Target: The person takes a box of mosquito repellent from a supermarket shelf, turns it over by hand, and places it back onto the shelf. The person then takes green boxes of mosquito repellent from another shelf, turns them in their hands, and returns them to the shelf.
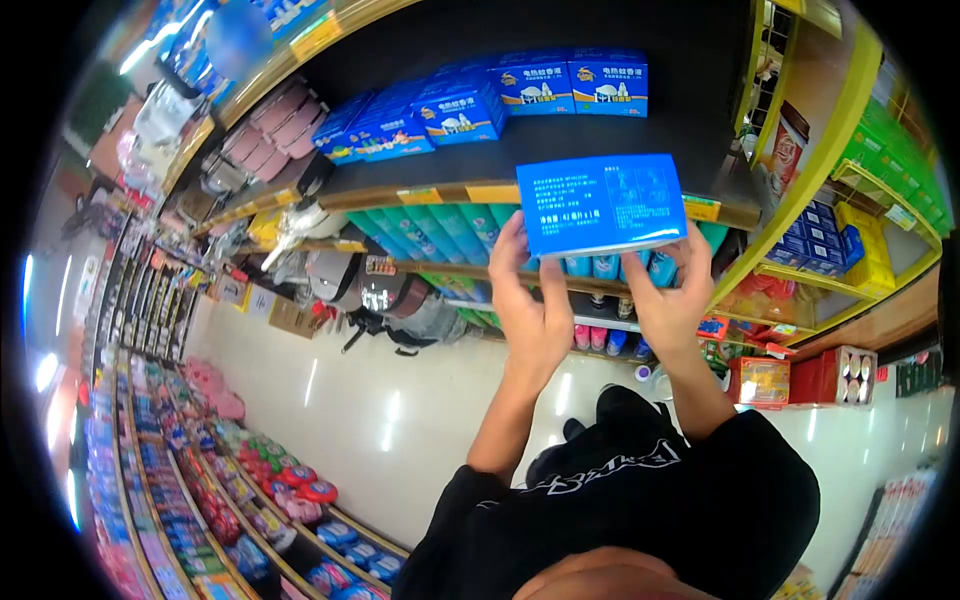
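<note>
A blue cardboard box (600,205) with small white print is held up in front of the shelf, its printed face toward me. My left hand (530,295) grips its left end, thumb along the lower edge. At the right end, my right hand (672,290) closes on the same box, thumb underneath. Just behind stand several similar blue boxes (460,110) in a row on the dark shelf (690,160); they carry white lettering and a picture on the front.
Green spray cans (455,232) fill the shelf below. Pink stacked containers (270,135) stand left of the boxes. A yellow rack (800,200) with packaged goods is at right. Shelves of slippers (300,480) run along the lower left. Red boxes (810,380) sit on the floor at right.
</note>
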Motion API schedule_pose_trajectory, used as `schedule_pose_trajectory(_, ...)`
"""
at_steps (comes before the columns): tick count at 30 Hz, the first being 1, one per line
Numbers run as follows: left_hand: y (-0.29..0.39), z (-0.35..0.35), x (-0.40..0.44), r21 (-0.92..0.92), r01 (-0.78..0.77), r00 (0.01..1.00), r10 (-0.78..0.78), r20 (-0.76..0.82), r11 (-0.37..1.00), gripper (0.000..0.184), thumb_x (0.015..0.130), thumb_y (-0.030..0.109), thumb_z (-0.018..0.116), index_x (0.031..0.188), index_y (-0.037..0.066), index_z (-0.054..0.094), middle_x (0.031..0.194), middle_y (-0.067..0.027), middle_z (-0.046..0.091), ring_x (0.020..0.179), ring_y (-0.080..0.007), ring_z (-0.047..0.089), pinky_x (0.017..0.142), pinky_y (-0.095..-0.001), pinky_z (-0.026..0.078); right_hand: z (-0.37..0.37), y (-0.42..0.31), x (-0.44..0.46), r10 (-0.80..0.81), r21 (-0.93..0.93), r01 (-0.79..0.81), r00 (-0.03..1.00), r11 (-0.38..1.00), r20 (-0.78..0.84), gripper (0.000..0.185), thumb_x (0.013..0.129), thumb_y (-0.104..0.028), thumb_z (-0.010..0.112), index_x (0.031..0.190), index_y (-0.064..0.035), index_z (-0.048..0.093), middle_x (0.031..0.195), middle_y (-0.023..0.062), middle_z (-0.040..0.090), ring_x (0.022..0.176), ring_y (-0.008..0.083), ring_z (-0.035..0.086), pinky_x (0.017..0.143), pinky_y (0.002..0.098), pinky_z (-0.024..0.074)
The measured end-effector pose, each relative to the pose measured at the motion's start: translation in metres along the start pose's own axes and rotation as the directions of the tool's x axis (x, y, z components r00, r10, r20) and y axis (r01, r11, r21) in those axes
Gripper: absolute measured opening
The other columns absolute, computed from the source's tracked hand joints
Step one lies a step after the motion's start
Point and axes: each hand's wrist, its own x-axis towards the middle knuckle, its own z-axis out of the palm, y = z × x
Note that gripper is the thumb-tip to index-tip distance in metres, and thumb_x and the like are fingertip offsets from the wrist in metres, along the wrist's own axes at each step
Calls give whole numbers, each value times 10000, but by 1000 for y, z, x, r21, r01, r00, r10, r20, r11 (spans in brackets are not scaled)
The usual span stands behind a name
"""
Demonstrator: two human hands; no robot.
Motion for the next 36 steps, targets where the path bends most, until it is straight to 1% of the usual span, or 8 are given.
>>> schedule_pose_trajectory(9, -111, 31, 114, 34, 173, 970, -176, 169, 984, 423, 966, 174, 670, 1303, -35, 524, 1244, -168, 556, 1099, -235, 578, 925, -336, 480, 92, 63, 94, 0, -204, 10, 999, 979, 48, 603, 850, -126, 749, 1374, 30, 496, 1265, 221, 510, 1136, 336, 582, 970, 398, 489)
schedule_pose_trajectory(18, -160, 37, 165, -26, 204, 910, -180, 373, 979, 713, 920, 176, 700, 1480, -66, 332, 1422, -280, 369, 1281, -393, 469, 1074, -456, 410, 156, 89, 127, 140, -318, -111, 988, 941, 67, 642, 876, -196, 713, 1401, 75, 462, 1162, 278, 648, 1061, 416, 662, 887, 440, 535)
schedule_pose_trajectory(22, -186, 30, 174, -37, 91, 884, -64, 462, 995, 717, 897, 122, 710, 1496, -25, 343, 1462, -217, 357, 1368, -339, 405, 1119, -466, 374, 178, 97, 124, 104, -403, -83, 994, 911, 32, 645, 879, -186, 703, 1395, 102, 445, 1144, 313, 657, 1047, 453, 662, 878, 442, 538)
schedule_pose_trajectory(23, -186, 27, 179, -91, 144, 849, -76, 523, 985, 727, 909, 143, 683, 1484, -72, 293, 1481, -323, 291, 1388, -448, 328, 1148, -486, 303, 185, 94, 121, 138, -405, -126, 990, 906, 0, 645, 879, -184, 701, 1395, 104, 441, 1138, 315, 657, 1054, 459, 658, 880, 440, 538)
schedule_pose_trajectory(25, -196, 24, 180, -212, 188, 823, -35, 568, 959, 729, 919, 134, 672, 1497, -67, 276, 1499, -325, 270, 1414, -440, 295, 1151, -484, 294, 197, 88, 113, 182, -292, -195, 981, 936, -72, 640, 910, -205, 691, 1411, 91, 423, 1157, 316, 652, 1142, 431, 642, 934, 433, 528)
schedule_pose_trajectory(30, -172, 2, 175, -590, 436, 729, 119, 674, 679, 785, 908, 36, 657, 1564, 14, 226, 1627, -181, 171, 1520, -314, 189, 1211, -445, 197, 202, 39, 71, 90, -174, -137, 964, 975, -251, 538, 981, -226, 634, 1411, 49, 462, 1236, 285, 636, 1200, 370, 627, 970, 410, 516)
schedule_pose_trajectory(33, -140, -6, 153, -657, 546, 538, 383, 751, 521, 700, 935, 41, 559, 1544, -46, 224, 1600, -218, 230, 1476, -329, 285, 1209, -442, 218, 173, -10, 29, 214, -168, -238, 965, 957, -149, 391, 1040, -146, 505, 1392, 22, 522, 1411, 170, 571, 1288, 252, 559, 1062, 353, 442)
schedule_pose_trajectory(36, -110, -9, 113, -581, 545, 331, 481, 812, 605, 655, 941, 58, 543, 1520, -68, 265, 1579, -252, 258, 1456, -368, 307, 1184, -444, 268, 139, -34, -26, 218, -182, -297, 908, 937, -358, 345, 1034, -122, 497, 1334, 30, 571, 1353, 162, 618, 1210, 214, 608, 1021, 338, 468)
